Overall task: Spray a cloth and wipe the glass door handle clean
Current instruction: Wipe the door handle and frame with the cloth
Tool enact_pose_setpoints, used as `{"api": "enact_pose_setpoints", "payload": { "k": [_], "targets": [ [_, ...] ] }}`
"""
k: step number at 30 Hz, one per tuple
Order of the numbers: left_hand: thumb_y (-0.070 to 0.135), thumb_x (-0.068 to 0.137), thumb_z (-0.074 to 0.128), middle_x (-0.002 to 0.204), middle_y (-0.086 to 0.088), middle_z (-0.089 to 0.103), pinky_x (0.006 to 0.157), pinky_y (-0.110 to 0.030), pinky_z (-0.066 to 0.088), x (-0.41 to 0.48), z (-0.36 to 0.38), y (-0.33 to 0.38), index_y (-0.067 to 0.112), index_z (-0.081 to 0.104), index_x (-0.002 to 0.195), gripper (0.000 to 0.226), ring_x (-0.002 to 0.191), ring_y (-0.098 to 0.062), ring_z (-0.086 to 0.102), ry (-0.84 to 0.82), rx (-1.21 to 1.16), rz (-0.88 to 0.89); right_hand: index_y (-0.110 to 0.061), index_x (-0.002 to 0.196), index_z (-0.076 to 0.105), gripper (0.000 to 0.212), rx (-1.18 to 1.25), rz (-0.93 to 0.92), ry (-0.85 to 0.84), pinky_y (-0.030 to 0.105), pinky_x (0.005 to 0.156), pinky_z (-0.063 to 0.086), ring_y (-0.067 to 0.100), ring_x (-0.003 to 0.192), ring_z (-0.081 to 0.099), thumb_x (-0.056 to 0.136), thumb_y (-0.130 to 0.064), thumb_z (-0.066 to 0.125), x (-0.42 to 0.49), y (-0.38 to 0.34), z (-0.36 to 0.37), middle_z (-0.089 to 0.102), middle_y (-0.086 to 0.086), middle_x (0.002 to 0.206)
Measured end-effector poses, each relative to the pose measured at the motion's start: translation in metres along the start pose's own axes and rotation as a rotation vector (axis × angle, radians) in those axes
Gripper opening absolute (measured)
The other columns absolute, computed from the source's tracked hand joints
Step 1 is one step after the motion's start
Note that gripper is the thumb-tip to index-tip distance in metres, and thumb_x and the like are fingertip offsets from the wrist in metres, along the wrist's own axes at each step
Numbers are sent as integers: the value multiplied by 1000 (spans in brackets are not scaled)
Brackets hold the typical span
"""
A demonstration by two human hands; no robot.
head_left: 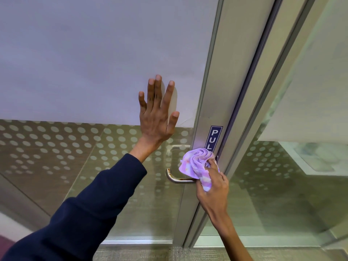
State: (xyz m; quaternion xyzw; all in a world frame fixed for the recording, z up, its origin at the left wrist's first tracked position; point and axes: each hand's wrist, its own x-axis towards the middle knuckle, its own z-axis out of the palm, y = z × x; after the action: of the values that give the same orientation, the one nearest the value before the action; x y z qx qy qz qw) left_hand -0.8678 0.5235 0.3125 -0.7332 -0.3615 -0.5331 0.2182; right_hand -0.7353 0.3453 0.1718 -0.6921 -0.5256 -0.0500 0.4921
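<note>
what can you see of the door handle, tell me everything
The door handle is a slim lever of brushed silver metal, mounted on the door's metal frame below a blue sign reading PUL. It lies roughly level, reaching left across the glass, and its free end curves back toward the door. Rust-brown marks show at that bend and along the bar. The purple cloth, bunched in the right hand, covers its base, so the mounting is hidden. The left hand stays clear of it.
</note>
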Motion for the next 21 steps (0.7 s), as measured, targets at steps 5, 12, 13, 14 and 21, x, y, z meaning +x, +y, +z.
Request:
{"api": "enact_pose_setpoints", "payload": {
  "k": [5, 12, 13, 14, 21],
  "targets": [
    [56, 98, 0, 164, 6, -23, 123, -37, -20, -1, 3, -1, 29, -5, 157, 65, 153, -13, -20, 9, 4, -1, -23, 119, 59, 43, 20, -53, -15, 43, 101, 44, 21, 136, 48, 78, -26, 69, -3, 1, 10, 50, -5, 142],
    [57, 97, 0, 163, 7, -24, 122, -38, -20, -1, 7, -1, 29, -6, 156, 65, 153, -13, -20, 28, 2, 5, -13, 132, 57, 56, 10, -34, 20, 57, 98, 47, 28, 139, 43, 76, -8, 61, -15, 7, 32, 51, 10, 146],
    [57, 97, 0, 163, 7, -24, 122, -38, -20, -1, 8, -1, 29, -6, 156, 66, 153, -13, -20, 31, 0, 7, -8, 130, 59, 55, -8, -18, 33, 58, 99, 46, 26, 140, 41, 75, -7, 59, -18, 7, 34, 52, 11, 145],
    [57, 97, -1, 163, 8, -24, 122, -38, -20, -1, 8, -2, 29, -6, 156, 66, 153, -13, -20, 33, -2, 7, -6, 130, 60, 54, -14, 0, 38, 59, 100, 45, 24, 140, 39, 76, -8, 56, -19, 5, 36, 53, 13, 144],
    [57, 97, 1, 163, 9, -24, 122, -39, -19, 0, 10, -2, 30, -6, 156, 65, 153, -13, -19, 53, -15, 9, -15, 132, 59, 56, 0, 68, 57, 57, 108, 37, 19, 141, 40, 78, -20, 47, -28, -7, 44, 53, 5, 145]
  ]
}}
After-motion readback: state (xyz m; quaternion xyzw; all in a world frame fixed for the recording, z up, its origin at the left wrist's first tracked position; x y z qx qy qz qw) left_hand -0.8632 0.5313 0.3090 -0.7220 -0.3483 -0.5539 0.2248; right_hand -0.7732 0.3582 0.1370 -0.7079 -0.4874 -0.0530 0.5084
